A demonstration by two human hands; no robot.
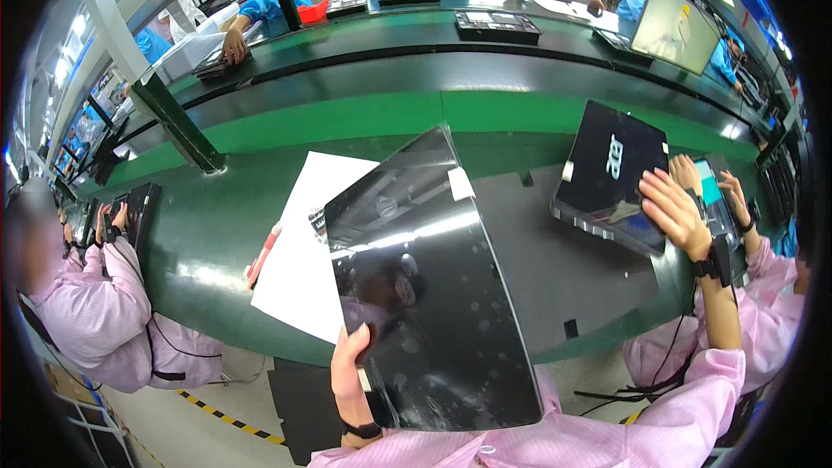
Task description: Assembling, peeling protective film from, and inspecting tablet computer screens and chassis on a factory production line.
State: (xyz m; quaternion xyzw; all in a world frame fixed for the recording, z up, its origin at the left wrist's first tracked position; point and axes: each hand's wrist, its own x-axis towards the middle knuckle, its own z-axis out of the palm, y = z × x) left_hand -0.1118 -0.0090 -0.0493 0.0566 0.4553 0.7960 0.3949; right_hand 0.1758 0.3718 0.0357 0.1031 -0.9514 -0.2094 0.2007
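Observation:
A large glossy black panel (433, 312), covered in clear film with a white tab near its top corner, is tilted up in front of me. My left hand (348, 373) is closed round its lower left edge, thumb on the front face. To the right, a black laptop (598, 169), its lid closed, shows a light logo and small white tabs at its edges. My right hand (678, 215) lies with outstretched fingers against the right side of its lid. The laptop is tilted over a dark grey mat (555, 277).
White paper (295, 243) lies on the green bench (204, 243), partly behind the panel, with a red pen-like item (263, 256) beside it. Co-workers sit close at left and right. Across the bench runs a dark conveyor line (373, 61) carrying opened units (497, 27). A post (178, 126) stands at left.

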